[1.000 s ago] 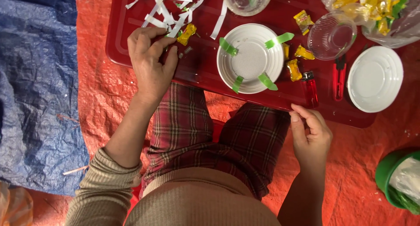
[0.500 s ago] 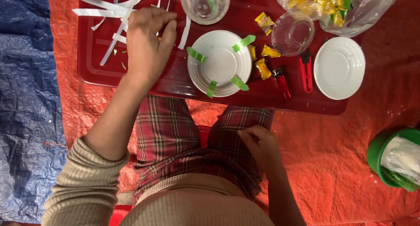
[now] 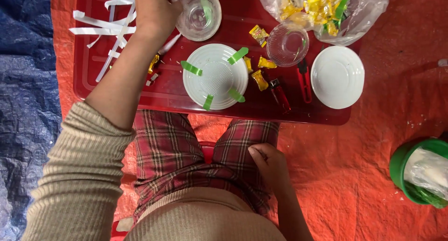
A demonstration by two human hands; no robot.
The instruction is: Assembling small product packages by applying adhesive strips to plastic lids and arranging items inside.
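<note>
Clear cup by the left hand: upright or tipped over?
Upright: the clear cup shows its open round mouth to the camera, on the red tray, touching the left hand.

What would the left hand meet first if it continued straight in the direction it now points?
The left hand points away from the body, toward the top edge of the picture. It already touches the clear cup; beyond that the view ends, so nothing further can be told.

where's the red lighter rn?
Head view: red lighter lies on the red tray, right of the green-taped white plate, beside the red cutter.
</note>
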